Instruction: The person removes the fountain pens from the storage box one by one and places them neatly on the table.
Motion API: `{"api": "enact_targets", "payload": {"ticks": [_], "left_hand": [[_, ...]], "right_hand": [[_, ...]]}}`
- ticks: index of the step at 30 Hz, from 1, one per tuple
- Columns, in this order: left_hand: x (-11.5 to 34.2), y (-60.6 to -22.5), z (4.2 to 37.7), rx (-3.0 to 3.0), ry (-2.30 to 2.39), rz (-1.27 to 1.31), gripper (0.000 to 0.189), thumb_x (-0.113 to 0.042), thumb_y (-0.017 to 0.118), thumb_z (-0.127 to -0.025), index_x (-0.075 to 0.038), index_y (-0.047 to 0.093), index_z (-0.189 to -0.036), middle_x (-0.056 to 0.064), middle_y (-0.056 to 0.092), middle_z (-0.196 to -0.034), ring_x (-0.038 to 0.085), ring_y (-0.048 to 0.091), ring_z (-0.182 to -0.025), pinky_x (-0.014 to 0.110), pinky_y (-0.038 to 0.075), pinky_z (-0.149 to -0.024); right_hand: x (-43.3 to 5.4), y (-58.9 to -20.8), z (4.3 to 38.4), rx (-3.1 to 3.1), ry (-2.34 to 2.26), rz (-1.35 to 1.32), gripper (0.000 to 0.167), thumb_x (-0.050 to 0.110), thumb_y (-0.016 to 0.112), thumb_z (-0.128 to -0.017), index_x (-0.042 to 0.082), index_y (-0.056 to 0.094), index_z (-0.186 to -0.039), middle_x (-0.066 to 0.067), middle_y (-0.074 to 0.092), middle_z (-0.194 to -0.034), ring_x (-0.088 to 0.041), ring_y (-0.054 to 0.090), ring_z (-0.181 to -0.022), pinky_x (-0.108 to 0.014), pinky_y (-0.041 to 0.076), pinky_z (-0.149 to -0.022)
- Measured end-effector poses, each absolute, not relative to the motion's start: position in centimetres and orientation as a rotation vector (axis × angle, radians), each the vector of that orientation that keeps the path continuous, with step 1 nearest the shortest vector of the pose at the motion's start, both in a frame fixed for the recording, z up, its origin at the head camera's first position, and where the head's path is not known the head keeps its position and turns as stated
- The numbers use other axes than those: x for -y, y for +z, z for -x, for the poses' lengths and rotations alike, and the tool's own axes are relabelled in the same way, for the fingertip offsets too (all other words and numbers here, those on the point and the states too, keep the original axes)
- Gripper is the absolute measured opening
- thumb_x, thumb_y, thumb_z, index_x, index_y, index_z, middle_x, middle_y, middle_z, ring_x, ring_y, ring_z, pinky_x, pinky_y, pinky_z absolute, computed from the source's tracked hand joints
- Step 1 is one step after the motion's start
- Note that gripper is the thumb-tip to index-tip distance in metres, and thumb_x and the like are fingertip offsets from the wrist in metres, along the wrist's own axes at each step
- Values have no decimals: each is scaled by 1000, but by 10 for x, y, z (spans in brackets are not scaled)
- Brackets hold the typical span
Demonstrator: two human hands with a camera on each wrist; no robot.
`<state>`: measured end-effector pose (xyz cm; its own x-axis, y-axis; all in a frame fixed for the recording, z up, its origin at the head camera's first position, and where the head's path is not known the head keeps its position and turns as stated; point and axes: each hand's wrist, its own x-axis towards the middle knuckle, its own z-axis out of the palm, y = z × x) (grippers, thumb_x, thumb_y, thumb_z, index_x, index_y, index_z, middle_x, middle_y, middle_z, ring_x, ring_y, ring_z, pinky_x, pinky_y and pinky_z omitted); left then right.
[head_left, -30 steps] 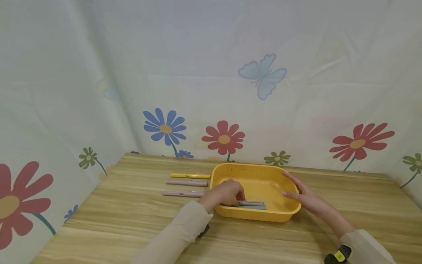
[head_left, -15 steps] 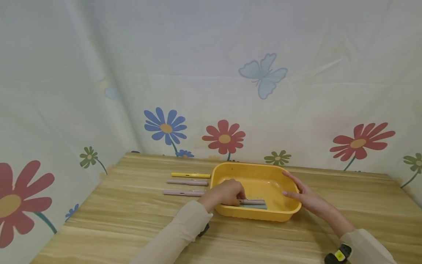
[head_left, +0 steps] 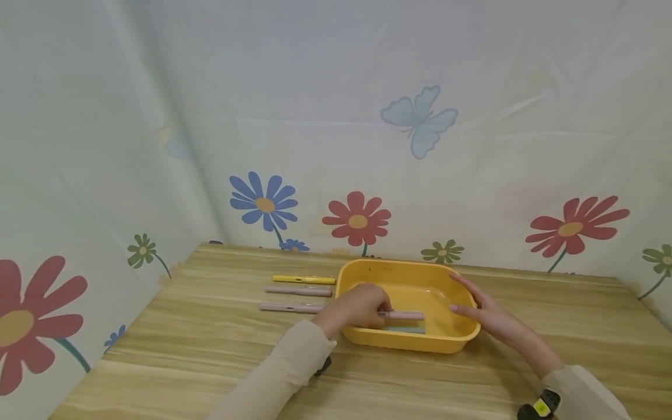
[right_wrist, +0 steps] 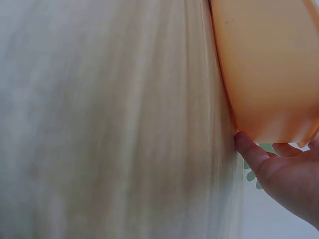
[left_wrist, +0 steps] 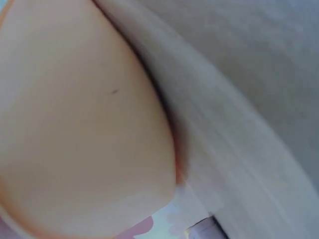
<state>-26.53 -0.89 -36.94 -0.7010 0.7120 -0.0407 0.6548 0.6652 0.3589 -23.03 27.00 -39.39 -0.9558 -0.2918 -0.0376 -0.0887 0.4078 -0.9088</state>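
A yellow plastic basket (head_left: 404,344) stands on the wooden table. My left hand (head_left: 362,306) reaches over its left end and pinches a pale pink pen (head_left: 406,315), tilted slightly up above the basket floor; the fingertips are hidden. Below it a grey-blue pen (head_left: 406,330) lies along the near wall. My right hand (head_left: 490,315) grips the basket's right end, the thumb over the rim; in the right wrist view, fingers touch the outside of that end. The left hand is out of the left wrist view, which the basket wall (left_wrist: 89,124) mostly fills.
Left of the basket, a yellow pen (head_left: 303,280), a pink pen (head_left: 298,290) and another pink pen (head_left: 291,307) lie in a row on the table (head_left: 199,338). A flower-printed curtain (head_left: 315,116) hangs behind the table's back edge.
The pink pen in my left hand has risen slightly and moved away from the grey-blue pen, which stays by the near wall. My right hand and the basket have not moved.
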Motion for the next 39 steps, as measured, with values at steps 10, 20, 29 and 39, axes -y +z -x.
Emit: {"api": "enact_targets", "payload": {"ticks": [10, 20, 29, 39], "left_hand": [[21, -352, 264, -2661, 594, -1129, 16, -11, 66, -80, -10, 71, -96, -8, 63, -79, 7, 51, -69, 16, 44, -65], [39, -335, 261, -2663, 657, -1182, 15, -9, 68, -79, -8, 72, -94, -6, 65, -76, 5, 52, -64, 15, 45, -62], [59, -331, 259, -2639, 771, -1124, 15, -8, 67, -80, -8, 72, -94, -8, 63, -74, 7, 53, -62, 17, 47, -60], [79, -328, 258, -2669, 758, -1108, 17, -8, 68, -79, -8, 71, -96, -6, 65, -78, 7, 55, -68, 17, 47, -63]], "right_hand": [[-270, -394, 230, -2469, -1570, 337, 72, 23, 59, -88, 14, 16, -146, -23, 3, -149, -47, 11, -131, -60, 24, -99], [-269, -395, 229, -2463, -1589, 351, 72, 22, 59, -88, 12, 17, -146, -24, 2, -149, -47, 11, -131, -58, 25, -99], [-269, -394, 229, -2471, -1579, 353, 72, 22, 58, -88, 12, 16, -146, -24, 1, -149, -48, 10, -131, -59, 26, -99], [-269, -395, 229, -2480, -1580, 354, 70, 21, 58, -88, 11, 17, -145, -24, 2, -149, -48, 12, -131, -57, 30, -97]]}}
